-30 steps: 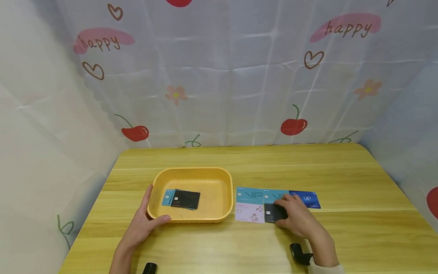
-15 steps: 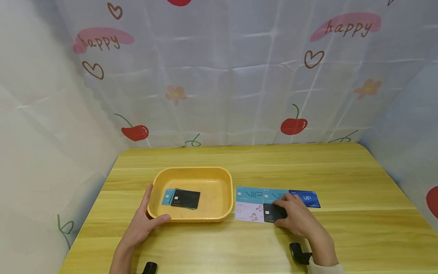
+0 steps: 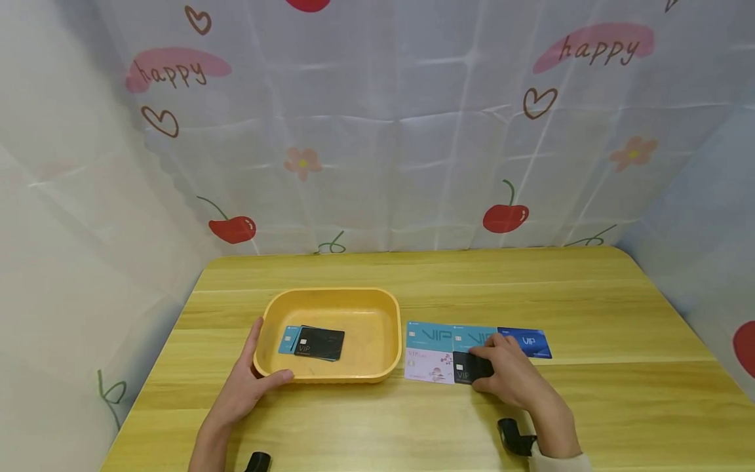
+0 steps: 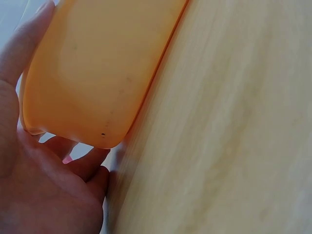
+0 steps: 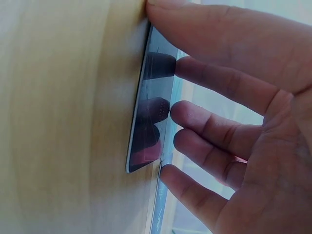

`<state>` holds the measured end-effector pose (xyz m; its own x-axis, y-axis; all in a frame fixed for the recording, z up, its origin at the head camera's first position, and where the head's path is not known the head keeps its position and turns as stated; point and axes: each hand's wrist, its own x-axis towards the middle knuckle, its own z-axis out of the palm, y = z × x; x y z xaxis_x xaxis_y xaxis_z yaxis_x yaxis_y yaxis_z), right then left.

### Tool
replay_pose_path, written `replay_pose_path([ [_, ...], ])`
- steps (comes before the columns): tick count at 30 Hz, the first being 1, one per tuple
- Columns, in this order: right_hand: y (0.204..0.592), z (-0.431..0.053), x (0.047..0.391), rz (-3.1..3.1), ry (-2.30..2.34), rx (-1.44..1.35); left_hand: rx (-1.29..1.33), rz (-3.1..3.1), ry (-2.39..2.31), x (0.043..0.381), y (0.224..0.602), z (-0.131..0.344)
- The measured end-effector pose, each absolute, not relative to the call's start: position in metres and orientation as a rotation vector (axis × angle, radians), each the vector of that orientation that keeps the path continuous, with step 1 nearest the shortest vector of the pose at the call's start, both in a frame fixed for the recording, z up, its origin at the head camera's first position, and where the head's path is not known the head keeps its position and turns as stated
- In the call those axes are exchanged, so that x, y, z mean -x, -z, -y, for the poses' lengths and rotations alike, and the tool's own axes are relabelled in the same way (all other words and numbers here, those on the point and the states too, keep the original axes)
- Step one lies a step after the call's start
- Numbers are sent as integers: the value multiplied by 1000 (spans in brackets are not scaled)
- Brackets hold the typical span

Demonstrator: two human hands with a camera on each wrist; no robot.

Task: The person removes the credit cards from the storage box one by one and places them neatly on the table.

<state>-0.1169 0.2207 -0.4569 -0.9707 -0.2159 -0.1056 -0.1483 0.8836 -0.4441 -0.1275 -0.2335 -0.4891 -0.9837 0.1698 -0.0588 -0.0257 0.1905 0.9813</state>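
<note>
My left hand (image 3: 238, 387) holds the left end of a yellow plastic tub (image 3: 395, 341), thumb along its near side and fingers at its left end. Inside the tub lies a small pile of cards, a black VIP card (image 3: 321, 344) over a teal one (image 3: 288, 339). To the right, my right hand (image 3: 516, 373) pinches another black VIP card (image 3: 466, 369) flat on the table, thumb at its near edge and fingertips at its far edge (image 5: 168, 90). That card sits beside a pink VIP card (image 3: 428, 367) and below a teal card (image 3: 466, 336) partly covered by my fingers.
A second teal card (image 3: 428, 335) lies above the pink one, and a dark blue VIP card (image 3: 533, 343) ends the upper row. The wooden table (image 3: 354, 426) meets a printed curtain (image 3: 377, 183) at the back.
My right hand and the black card under it have shifted very slightly left, toward the pink card. The left hand and the tub stay where they were.
</note>
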Motion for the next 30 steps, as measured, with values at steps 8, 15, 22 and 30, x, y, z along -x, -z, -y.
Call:
replay_pose_path([
  [8,456,-220,116,-2906,671,306,-147,-2294,-1897,128,489,234],
  [15,455,-222,117,-2907,654,331,-155,-2307,-1902,127,488,233],
  [22,454,-226,117,-2921,671,326,-159,-2302,-1899,128,488,233],
  [30,455,-239,117,-3009,707,254,-154,-2307,-1891,129,491,234],
])
